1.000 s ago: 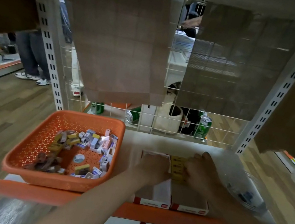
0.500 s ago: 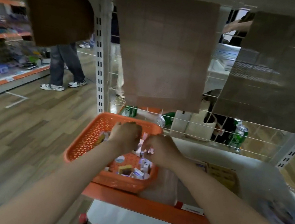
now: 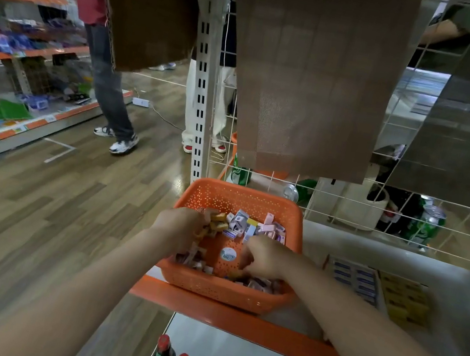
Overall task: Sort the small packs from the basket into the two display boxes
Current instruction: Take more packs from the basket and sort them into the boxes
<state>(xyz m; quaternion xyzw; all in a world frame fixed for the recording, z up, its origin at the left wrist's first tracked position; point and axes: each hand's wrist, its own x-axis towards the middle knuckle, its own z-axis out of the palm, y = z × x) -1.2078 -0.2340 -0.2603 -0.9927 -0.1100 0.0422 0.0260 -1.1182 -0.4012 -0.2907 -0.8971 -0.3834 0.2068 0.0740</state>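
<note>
Shelf [image 3: 219,313] with orange edge carries the basket [image 3: 223,290] under our hands; left hand [image 3: 179,227] grips yellow packs [image 3: 218,221]; of the right hand [image 3: 265,257] we cannot tell the grip; wooden floor [image 3: 49,208] lies to their left.

Ceiling light is glaring off the wood floor [image 3: 178,181]; I'm working in dim shade. Wide lens is bowing the frame edges. Motion blur is smearing the display boxes [image 3: 365,287] and the aisle shelves [image 3: 14,51] far left.
</note>
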